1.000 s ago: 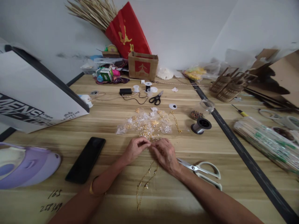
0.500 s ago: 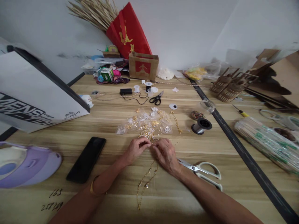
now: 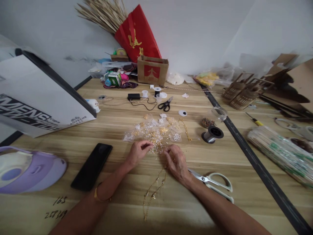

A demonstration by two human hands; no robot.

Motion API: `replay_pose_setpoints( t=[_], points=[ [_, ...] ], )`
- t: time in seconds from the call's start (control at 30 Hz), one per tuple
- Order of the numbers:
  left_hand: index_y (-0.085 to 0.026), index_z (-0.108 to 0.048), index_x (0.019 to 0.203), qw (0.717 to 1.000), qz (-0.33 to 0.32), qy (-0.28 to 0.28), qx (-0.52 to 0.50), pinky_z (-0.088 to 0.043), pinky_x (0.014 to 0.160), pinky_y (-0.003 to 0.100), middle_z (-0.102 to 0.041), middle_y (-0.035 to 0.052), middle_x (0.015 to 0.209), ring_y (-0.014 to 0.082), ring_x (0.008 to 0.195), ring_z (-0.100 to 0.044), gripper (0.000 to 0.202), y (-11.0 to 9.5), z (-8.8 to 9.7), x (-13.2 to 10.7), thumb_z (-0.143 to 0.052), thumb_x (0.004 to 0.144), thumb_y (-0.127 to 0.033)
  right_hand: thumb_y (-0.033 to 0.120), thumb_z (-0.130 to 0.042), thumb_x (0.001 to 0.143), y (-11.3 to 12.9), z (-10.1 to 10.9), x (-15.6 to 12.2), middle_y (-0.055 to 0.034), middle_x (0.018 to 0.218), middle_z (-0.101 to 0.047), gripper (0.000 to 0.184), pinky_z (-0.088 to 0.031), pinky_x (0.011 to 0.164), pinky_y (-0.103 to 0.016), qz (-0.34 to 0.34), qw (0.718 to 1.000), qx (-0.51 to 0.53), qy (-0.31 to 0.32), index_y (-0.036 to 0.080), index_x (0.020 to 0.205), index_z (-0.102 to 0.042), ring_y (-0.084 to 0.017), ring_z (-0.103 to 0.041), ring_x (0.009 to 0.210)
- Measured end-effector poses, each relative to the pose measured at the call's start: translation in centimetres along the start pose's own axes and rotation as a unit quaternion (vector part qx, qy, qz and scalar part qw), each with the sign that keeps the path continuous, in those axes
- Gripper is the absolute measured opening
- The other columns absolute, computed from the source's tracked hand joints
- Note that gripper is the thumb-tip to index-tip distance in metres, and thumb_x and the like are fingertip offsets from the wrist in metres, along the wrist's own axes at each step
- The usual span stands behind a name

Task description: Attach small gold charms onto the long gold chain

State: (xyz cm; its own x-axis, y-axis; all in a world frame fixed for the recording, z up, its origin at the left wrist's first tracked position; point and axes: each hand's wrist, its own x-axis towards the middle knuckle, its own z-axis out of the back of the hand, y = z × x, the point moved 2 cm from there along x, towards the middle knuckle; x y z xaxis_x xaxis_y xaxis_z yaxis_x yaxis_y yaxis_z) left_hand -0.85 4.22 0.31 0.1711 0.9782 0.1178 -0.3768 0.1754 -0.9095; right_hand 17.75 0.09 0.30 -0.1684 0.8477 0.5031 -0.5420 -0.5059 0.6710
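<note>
Thumb and fingers of my left hand are pinched together at the left edge of a pile of small gold and clear beads. Whatever lies between the fingertips is too small to make out. My right hand is at the pile's lower right, fingers curled and closed, their content hidden. A thin gold chain necklace with small charms lies in a long loop on the table, its upper end reaching under my right hand. White-handled scissors lie beside my right wrist.
Small plastic bags of findings lie behind the pile. A gold chain, a wire spool and a bead jar are at right. Black scissors lie farther back. At left are a phone and a purple-white object.
My left hand has moved left, away from my right hand, so the gap between them is wider. My right hand stays near the pile. The whole view has shifted slightly.
</note>
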Motion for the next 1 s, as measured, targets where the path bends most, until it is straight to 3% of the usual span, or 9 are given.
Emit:
replay_pose_setpoints(
  t=[0.2, 0.43, 0.67, 1.0],
  points=[
    [-0.014, -0.070, 0.075, 0.988, -0.069, 0.033, 0.131, -0.049, 0.070, 0.026, -0.070, 0.0050, 0.078, 0.0164, 0.074, -0.064, 0.006, -0.4, 0.0, 0.0, -0.064, 0.076, -0.013, 0.019, -0.049, 0.089, 0.0, 0.1, 0.1, -0.0027, 0.077, -0.059, 0.009, -0.041, 0.074, -0.033, 0.001, 1.000, 0.004, -0.003, 0.019, 0.081, -0.053, -0.017, -0.052, 0.076],
    [-0.015, -0.069, 0.075, 0.935, -0.176, 0.112, 0.287, -0.046, 0.073, 0.029, -0.065, 0.0049, 0.077, 0.0178, 0.077, -0.059, 0.012, -1.3, -0.3, -0.7, -0.060, 0.082, -0.014, 0.019, -0.049, 0.089, -0.2, 0.1, 0.2, -0.0027, 0.077, -0.059, 0.009, -0.040, 0.073, -0.033, -0.010, 1.000, 0.010, 0.002, 0.020, 0.080, -0.053, -0.017, -0.052, 0.076],
    [-0.015, -0.067, 0.081, 0.919, -0.199, 0.114, 0.320, -0.045, 0.078, 0.032, -0.064, 0.0054, 0.080, 0.0179, 0.078, -0.058, 0.013, -1.4, -0.7, -0.9, -0.056, 0.086, -0.017, 0.020, -0.050, 0.089, -0.1, 0.1, 0.2, -0.0026, 0.076, -0.059, 0.010, -0.041, 0.073, -0.033, -0.008, 1.000, 0.011, -0.003, 0.020, 0.079, -0.052, -0.017, -0.052, 0.076],
    [-0.015, -0.066, 0.083, 0.897, -0.235, 0.122, 0.354, -0.046, 0.075, 0.032, -0.063, 0.0063, 0.082, 0.0194, 0.081, -0.056, 0.016, -1.7, -1.0, -0.9, -0.051, 0.089, -0.018, 0.020, -0.049, 0.089, 0.0, 0.1, 0.2, -0.0027, 0.076, -0.059, 0.010, -0.040, 0.074, -0.033, -0.004, 1.000, 0.005, 0.002, 0.020, 0.080, -0.052, -0.018, -0.051, 0.076]
  ],
)
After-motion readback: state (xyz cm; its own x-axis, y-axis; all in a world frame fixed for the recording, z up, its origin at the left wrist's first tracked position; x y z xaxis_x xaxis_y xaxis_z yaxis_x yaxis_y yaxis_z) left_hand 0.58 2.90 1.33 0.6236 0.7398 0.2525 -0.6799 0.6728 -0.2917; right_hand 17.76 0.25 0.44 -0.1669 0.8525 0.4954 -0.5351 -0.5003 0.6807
